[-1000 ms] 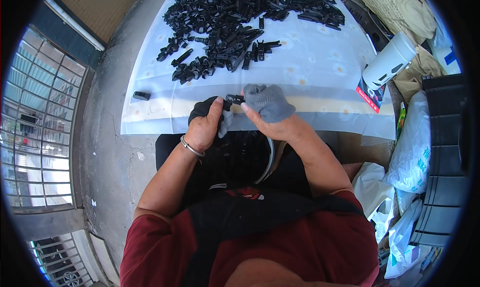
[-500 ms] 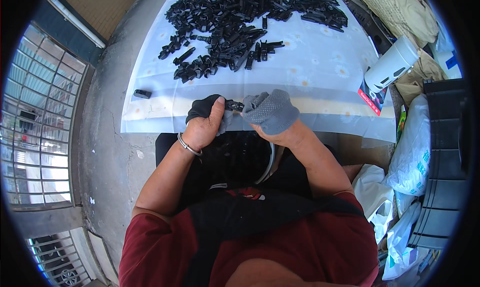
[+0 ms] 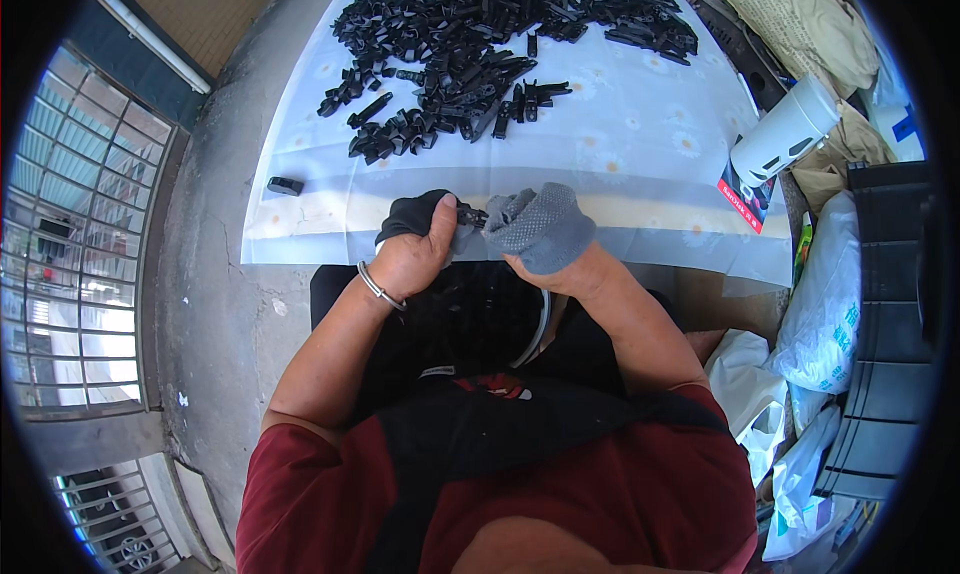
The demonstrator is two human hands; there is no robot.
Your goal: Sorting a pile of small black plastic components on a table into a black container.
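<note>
Both hands meet above the table's near edge, around a small black plastic part. My left hand, in a dark glove with the thumb bare, is closed round the part's left side. My right hand, in a grey dotted glove, has its fingers curled at the part's right end; what exactly they pinch is hidden by the glove. Farther off lies a big heap of black plastic parts, spread over the far half of the table. A single black piece lies apart at the left.
A white daisy-patterned cloth covers the table. At its right edge a white cylinder lies over a red and black card. Plastic bags and a black crate stand to the right. A barred window is at the left.
Both hands stay together on the black part, with only a slight shift of the wrists and fingers. The heap is unchanged.
</note>
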